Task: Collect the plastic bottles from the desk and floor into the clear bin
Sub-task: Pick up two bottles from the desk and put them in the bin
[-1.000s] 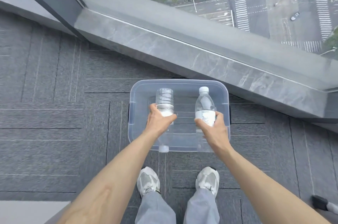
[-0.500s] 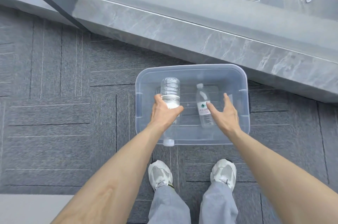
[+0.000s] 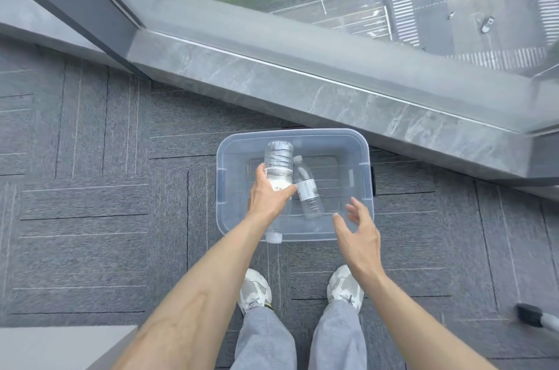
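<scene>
The clear bin (image 3: 295, 139) stood on the grey carpet floor (image 3: 90, 203), just beside the grey marble window ledge (image 3: 332, 97). Above the bin's left half, the left hand (image 3: 267, 195) was closed around a large plastic bottle (image 3: 278, 164), gripping it at the white label band; the bottle was inverted, its ribbed base pointing toward the ledge and its white cap (image 3: 273, 237) showing at the bin's near wall below the wrist. A small plastic bottle (image 3: 307, 188) lay on its side on the bin's floor, right of the large bottle, cap toward the ledge and base toward the near wall; whether the two bottles touched could not be determined. The right hand (image 3: 360, 233) was open and empty, fingers spread, held over the bin's near right corner, clear of the small bottle. Two white sneakers (image 3: 255, 291) stood on the carpet just short of the bin's near wall. A black-tipped object (image 3: 529, 315) lay on the carpet well to the right of the bin; its identity was not discernible.
</scene>
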{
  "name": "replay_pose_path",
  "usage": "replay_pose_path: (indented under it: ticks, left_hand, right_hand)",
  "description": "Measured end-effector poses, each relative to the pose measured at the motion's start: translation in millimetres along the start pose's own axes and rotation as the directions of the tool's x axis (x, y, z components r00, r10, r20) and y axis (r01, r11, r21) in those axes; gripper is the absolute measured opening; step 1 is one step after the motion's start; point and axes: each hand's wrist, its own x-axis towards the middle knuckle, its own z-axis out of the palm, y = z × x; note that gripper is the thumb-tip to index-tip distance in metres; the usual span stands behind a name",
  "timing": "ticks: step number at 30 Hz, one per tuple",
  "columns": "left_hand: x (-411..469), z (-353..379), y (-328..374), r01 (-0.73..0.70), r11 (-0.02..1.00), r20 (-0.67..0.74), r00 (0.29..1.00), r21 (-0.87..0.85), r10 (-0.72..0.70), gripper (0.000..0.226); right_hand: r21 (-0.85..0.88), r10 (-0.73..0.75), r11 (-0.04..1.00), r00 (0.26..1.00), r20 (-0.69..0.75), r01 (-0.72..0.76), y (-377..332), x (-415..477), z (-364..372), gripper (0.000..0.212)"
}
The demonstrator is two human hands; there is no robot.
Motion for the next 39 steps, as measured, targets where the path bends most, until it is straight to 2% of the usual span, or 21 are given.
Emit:
replay_pose_path:
  ticks: [4,9,12,14,15,18,22,26,30,34,39]
  left_hand:
    - [17,14,-14,0.051,0.998,-0.003,0.999,0.022,-0.050,0.085]
    - [47,31,-37,0.092,0.995,-0.005,0.996,0.040,-0.092,0.084]
    - [62,41,-44,0.126,0.991,-0.004,0.992,0.038,-0.126,0.100]
    - [62,46,-44,0.211,0.977,0.044,0.976,0.039,-0.212,0.117]
    - [57,44,-44,0.248,0.968,0.060,0.966,0.044,-0.250,0.118]
    - [26,30,-32,0.244,0.967,0.101,0.963,0.079,-0.251,0.102]
    - [-39,-7,0,0.221,0.974,0.097,0.970,0.044,-0.224,0.074]
    - [-117,-47,48,0.240,0.967,0.084,0.969,-0.081,-0.234,0.061]
    - [-205,-89,91,0.247,0.955,0.053,0.969,-0.162,-0.242,0.052]
    - [-282,-135,138,0.211,0.919,-0.048,0.970,-0.332,-0.240,0.046]
    - [-357,-180,159,0.142,0.792,-0.132,0.953,-0.594,-0.271,0.039]
  right_hand:
    - [0.051,0.054,0.997,0.994,-0.094,-0.049,17,-1,-3,0.044]
    - [0.077,0.096,0.993,0.986,-0.137,-0.086,33,25,8,0.043]
    - [0.091,0.095,0.992,0.990,-0.101,-0.086,34,41,17,0.044]
    - [0.100,0.090,0.991,0.995,-0.033,-0.086,34,45,21,0.047]
    - [0.095,0.084,0.992,0.996,-0.004,-0.083,32,43,21,0.048]
    - [0.079,0.069,0.994,0.997,0.017,-0.070,19,21,10,0.048]
    - [0.104,0.075,0.992,0.997,-0.001,-0.075,-26,-25,-22,0.044]
    - [0.119,0.013,0.993,1.000,0.011,-0.014,-91,-78,-60,0.044]
    - [0.105,-0.075,0.992,0.992,0.096,0.065,-154,-136,-94,0.045]
    - [0.060,-0.182,0.983,0.964,0.192,0.174,-211,-190,-117,0.042]
    - [0.024,-0.296,0.952,0.898,0.325,0.305,-261,-257,-132,0.039]
